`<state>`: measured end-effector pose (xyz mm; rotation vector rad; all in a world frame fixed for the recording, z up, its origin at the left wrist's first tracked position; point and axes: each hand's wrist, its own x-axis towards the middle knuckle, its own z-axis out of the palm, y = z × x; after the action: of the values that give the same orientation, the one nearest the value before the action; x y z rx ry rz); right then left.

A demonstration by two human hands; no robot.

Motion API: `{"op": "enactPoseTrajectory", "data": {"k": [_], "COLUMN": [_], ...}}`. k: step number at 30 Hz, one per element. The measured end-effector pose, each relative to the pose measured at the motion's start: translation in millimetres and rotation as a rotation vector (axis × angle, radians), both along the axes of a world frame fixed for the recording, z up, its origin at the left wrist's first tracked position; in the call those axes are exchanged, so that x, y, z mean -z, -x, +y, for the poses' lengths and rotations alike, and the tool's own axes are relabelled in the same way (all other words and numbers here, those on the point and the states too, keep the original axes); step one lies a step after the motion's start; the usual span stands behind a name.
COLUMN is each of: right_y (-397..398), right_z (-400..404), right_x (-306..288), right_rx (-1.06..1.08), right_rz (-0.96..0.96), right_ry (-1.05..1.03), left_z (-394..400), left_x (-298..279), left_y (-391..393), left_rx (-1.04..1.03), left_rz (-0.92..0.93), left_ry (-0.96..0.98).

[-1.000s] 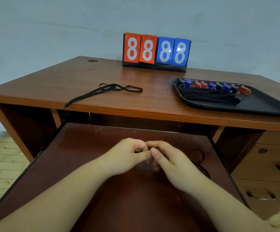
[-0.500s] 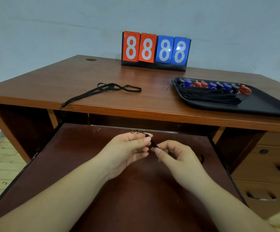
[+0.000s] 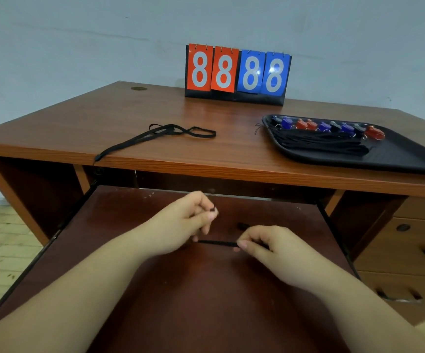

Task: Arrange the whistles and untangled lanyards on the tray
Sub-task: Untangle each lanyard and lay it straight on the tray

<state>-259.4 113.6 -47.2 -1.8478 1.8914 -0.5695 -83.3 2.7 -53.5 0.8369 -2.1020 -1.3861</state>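
From the head camera, the left hand (image 3: pixel 183 220) and right hand (image 3: pixel 267 247) each pinch one black lanyard (image 3: pixel 217 243), a short stretch pulled straight between them above the pull-out shelf (image 3: pixel 155 289). Up on the tabletop (image 3: pixel 231 154), a second lanyard (image 3: pixel 160 135) lies loose at the left. The black tray (image 3: pixel 409 159) at the right holds a row of whistles (image 3: pixel 326 126) beside bundled cords (image 3: pixel 323 145).

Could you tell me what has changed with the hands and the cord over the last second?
The left hand and right hand were pinched together; now they have drawn apart, stretching a black lanyard straight between them, each keeping its grip. The loose lanyard on the desk, the tray of whistles and the scoreboard stayed put.
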Motion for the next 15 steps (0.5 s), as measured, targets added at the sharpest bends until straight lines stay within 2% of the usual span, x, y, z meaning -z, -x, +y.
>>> {"op": "enactPoseTrajectory", "data": {"k": [1,3,10,15], "right_y": [3,10,40,54], "right_z": [0,-1,-3,-2], "right_x": [0,-1,-2,0], "right_rx": [0.007,0.030,0.169,0.317], "right_rz": [0.014,0.036,0.042,0.057], "right_ry": [-0.019,-0.029,-0.001,0.046], "left_z": [-5,-12,-31,-36], "left_x": [3,4,6,5], "left_y": [-4,-12,-28,-33], "left_rx": [0.024,0.019,-0.109,-0.193], "left_rz": [-0.139,-0.236,-0.327,-0.296], "left_ry": [0.127,0.183,0.276,0.259]}}
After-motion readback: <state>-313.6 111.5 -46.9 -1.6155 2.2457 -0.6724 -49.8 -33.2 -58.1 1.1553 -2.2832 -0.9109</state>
